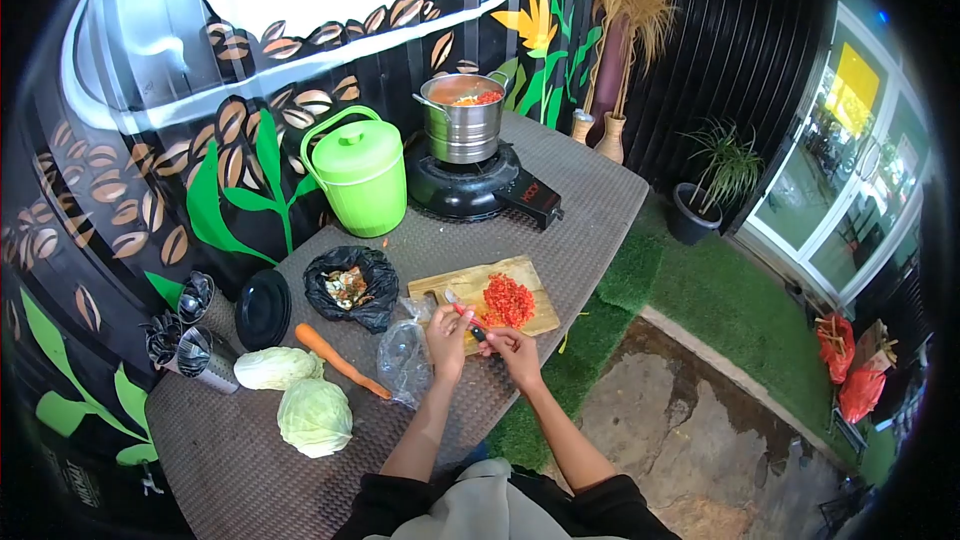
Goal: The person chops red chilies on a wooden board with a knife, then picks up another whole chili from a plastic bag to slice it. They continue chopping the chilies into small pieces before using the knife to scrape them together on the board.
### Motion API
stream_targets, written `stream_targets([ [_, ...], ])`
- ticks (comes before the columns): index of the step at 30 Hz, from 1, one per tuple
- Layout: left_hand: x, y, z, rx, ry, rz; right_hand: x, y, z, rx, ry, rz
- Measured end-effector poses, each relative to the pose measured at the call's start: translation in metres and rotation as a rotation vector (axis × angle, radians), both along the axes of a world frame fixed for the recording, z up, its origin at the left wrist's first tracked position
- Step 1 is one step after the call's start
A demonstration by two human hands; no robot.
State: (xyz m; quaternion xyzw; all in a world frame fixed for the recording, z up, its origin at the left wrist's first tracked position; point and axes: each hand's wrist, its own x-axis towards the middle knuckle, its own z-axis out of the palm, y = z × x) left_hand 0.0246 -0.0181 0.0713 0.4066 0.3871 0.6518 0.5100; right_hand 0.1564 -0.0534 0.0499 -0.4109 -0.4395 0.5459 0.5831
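Note:
Over the near edge of a wooden cutting board point(540, 302), my two hands work close together. My right hand point(513, 355) is closed on a small knife point(479, 334) with a black handle. My left hand point(447, 338) is pinched at the blade end, where a bit of red shows; I cannot tell what its fingers hold. A heap of finely chopped red pieces point(509, 300), like chili, lies on the board just beyond my hands. A clear plastic bag point(403, 358) lies left of my left hand.
A carrot point(340, 360), cabbage point(315, 418), napa cabbage point(277, 368) and black scrap bag point(350, 288) lie left. Behind stand a green lidded bucket point(358, 175) and a steel pot point(464, 130) on a black stove point(460, 185). Cutlery holders point(205, 358) stand beside black plates point(263, 308).

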Motion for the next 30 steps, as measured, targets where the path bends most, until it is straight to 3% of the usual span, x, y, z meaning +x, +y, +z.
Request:
stream_targets([
  [5, 0.008, -0.005, -0.009, -0.016, -0.072, 0.018, -0.001, -0.005, 0.028, 0.045, -0.582, -0.299],
  [8, 0.007, -0.005, -0.015, -0.027, -0.015, -0.011, 0.000, 0.000, 0.031, 0.246, -0.596, -0.405],
  [12, 0.008, -0.006, -0.021, -0.080, -0.048, -0.032, 0.002, 0.005, 0.029, 0.192, -0.641, -0.411],
  [14, 0.008, -0.007, -0.019, -0.061, -0.045, -0.021, 0.001, 0.008, 0.020, 0.300, -0.867, -0.523],
  [17, 0.010, -0.010, -0.016, 0.006, 0.072, 0.052, -0.008, 0.013, 0.021, 0.362, -0.955, -0.606],
  [24, -0.003, -0.006, -0.019, -0.051, 0.189, 0.307, -0.038, 0.046, 0.021, 0.343, -1.044, -0.643],
  [26, -0.019, 0.003, -0.034, -0.015, 0.162, 0.380, -0.045, 0.064, 0.013, 0.221, -0.870, -0.576],
  [28, -0.036, 0.004, -0.029, -0.098, 0.179, 0.381, -0.064, 0.076, 0.023, 0.217, -0.891, -0.486],
  [30, -0.044, 0.004, -0.030, -0.098, 0.069, 0.363, -0.090, 0.092, 0.027, 0.419, -0.804, -0.283],
])
